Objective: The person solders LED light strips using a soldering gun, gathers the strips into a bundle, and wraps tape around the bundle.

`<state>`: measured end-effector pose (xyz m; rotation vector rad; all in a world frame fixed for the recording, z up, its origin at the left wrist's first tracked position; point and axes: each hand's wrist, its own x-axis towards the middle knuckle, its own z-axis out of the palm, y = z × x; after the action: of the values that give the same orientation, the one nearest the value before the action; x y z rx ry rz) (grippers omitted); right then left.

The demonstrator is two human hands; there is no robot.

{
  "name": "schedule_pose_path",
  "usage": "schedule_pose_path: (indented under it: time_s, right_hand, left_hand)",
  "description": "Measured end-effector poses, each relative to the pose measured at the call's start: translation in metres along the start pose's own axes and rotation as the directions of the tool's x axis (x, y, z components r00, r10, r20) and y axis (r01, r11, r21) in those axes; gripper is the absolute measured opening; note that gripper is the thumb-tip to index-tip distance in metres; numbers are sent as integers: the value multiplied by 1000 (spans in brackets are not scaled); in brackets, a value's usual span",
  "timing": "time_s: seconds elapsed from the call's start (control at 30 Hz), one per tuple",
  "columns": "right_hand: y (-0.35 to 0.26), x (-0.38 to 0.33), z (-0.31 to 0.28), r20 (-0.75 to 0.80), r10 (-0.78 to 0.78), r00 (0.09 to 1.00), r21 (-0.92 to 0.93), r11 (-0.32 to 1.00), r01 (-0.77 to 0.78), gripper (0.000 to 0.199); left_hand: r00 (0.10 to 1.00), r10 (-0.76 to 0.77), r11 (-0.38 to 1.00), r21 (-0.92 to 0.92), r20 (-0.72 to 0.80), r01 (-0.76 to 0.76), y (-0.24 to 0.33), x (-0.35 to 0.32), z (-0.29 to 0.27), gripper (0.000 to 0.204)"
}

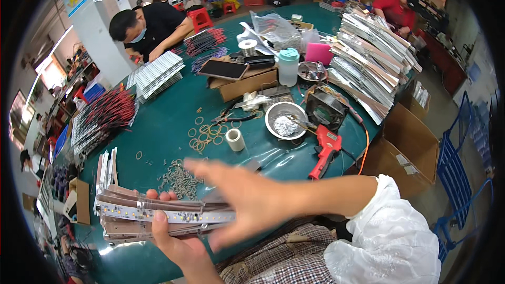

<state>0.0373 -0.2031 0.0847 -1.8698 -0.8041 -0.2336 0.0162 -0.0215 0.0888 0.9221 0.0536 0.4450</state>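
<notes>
Head view, worker's own hands over a green table (168,121). The left hand (176,242) grasped a bundle of LED strips (158,215) from below, thumb pressed on the top strip and fingertips showing at the far edge; the bundle lay roughly level above the table's near rim, just in front of the worker's checked clothing. The right hand (247,200), blurred by motion, was spread flat with fingers extended and held nothing; it overlapped the right end of the bundle, though whether it touched the strips could not be told. Its forearm entered from the right under a white sleeve cover (389,236). Just beyond the bundle lay a heap of small grey metal parts (179,179); farther on were scattered rubber bands (208,134) and a roll of white tape (235,139). To the right stood a metal bowl (285,120), a small black fan (326,108) and a red hand tool (326,150) with an orange cord. A tall stack of strip boards (368,63) rose at the table's right edge. Across the table sat a person in black (152,26) bent over white strip boards (158,73).
</notes>
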Motion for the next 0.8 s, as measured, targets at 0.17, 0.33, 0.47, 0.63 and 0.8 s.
schedule_pose_path:
  time_s: [0.17,0.33,0.47,0.63,0.8]
  right_hand:
    - [-28,-18,-41,-176,-112,978,-561,828,-6,99]
    - [-9,-50,-167,-402,-273,874,-791,584,-181,94]
    - [21,-58,-319,-466,-379,800,-885,179,-431,93]
    - [54,-78,-490,-419,-322,849,-775,-361,-519,92]
    - [132,-102,-524,-864,346,366,-486,-387,-783,100]
  left_hand:
    - [967,-26,986,-154,255,67,-20,-18,69,68]
    - [806,-235,967,51,544,248,-40,-24,99,102]
    - [806,-409,912,208,427,353,-48,-9,87,86]
    - [857,-407,890,349,318,293,-56,8,54,65]
    - [871,-434,835,466,231,292,-54,16,27,56]
